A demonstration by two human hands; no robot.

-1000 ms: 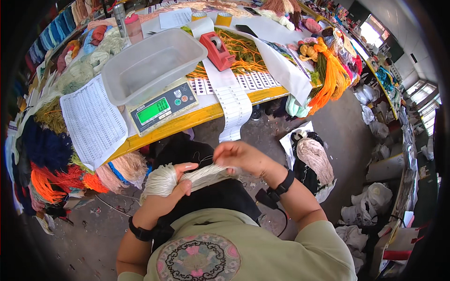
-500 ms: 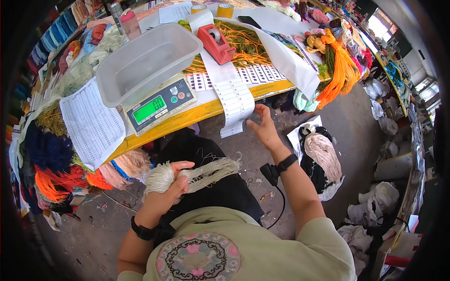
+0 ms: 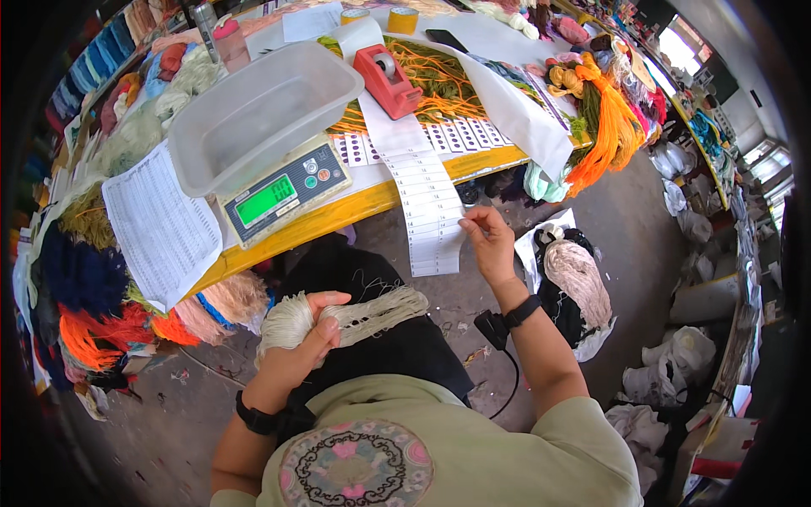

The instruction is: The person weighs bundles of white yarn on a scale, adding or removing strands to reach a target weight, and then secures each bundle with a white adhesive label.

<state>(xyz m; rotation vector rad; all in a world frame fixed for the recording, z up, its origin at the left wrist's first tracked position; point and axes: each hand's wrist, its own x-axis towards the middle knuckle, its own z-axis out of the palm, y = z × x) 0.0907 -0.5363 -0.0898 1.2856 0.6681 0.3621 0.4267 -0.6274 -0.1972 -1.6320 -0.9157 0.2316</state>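
My left hand is closed around a skein of cream-white thread above my lap. The skein bunches up on the left of my fist, and its looser strands stretch out to the right. A long strip of white labels hangs over the yellow table edge, toward me. My right hand pinches that strip at its right edge, thumb and fingertips together. Higher up, the strip passes beside a red tape dispenser on the table.
A digital scale with a translucent plastic tub on it stands at the table's left front. Beside it lies a printed sheet. Orange yarn hangs off the right side. A pinkish skein rests low on the right.
My right hand has come down slightly and taken the label strip's edge. The strip now hangs lower and straighter, its end uncurled. My left hand keeps holding the skein.
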